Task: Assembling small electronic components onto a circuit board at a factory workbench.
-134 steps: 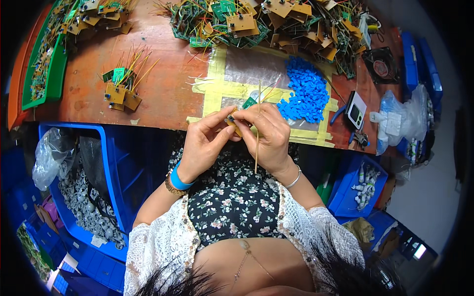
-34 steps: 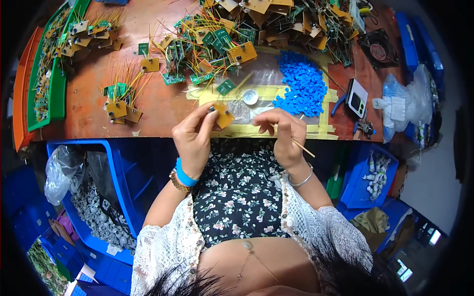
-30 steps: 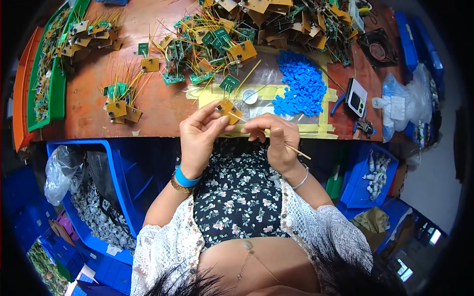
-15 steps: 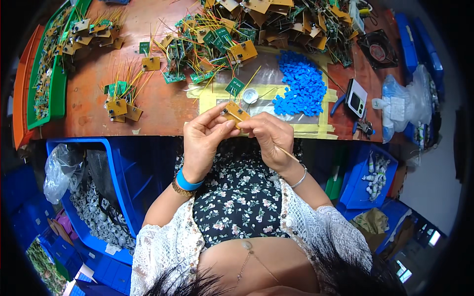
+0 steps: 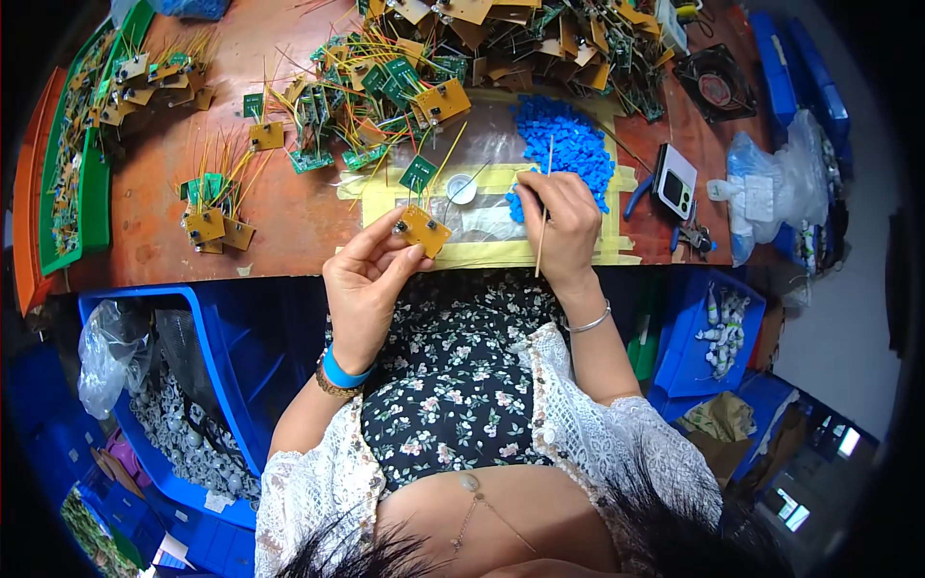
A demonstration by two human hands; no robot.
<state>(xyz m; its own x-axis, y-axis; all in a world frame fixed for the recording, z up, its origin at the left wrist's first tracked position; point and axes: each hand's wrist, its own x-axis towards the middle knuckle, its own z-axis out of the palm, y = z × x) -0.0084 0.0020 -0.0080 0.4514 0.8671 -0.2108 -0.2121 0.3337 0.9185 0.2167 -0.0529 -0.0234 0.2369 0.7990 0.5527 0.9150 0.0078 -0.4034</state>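
My left hand (image 5: pixel 369 279) pinches a tan circuit board (image 5: pixel 424 232) by its left edge, near the table's front. From its far side rises a small green board (image 5: pixel 418 174) on thin leads. My right hand (image 5: pixel 568 226) is closed round a thin wooden stick (image 5: pixel 541 249), which points away from me. Its fingertips are at the edge of a heap of small blue pieces (image 5: pixel 568 140); whether they touch one I cannot make out. Between the hands, a small round white dish (image 5: pixel 462 189) rests on a clear sheet bordered with yellow tape (image 5: pixel 491 252).
Wired boards are piled along the back (image 5: pixel 385 96), with a smaller cluster (image 5: pixel 217 226) on the left. A green tray (image 5: pixel 96 207) holds more. To the right lie a phone-like white device (image 5: pixel 673 181), pliers (image 5: pixel 696 239) and a black fan (image 5: pixel 715 84). Blue bins (image 5: pixel 207 328) stand below the table.
My right hand has moved away from the board, rightward to the blue heap, and the stick now stands more upright. My left hand still holds the board, its face now more visible.
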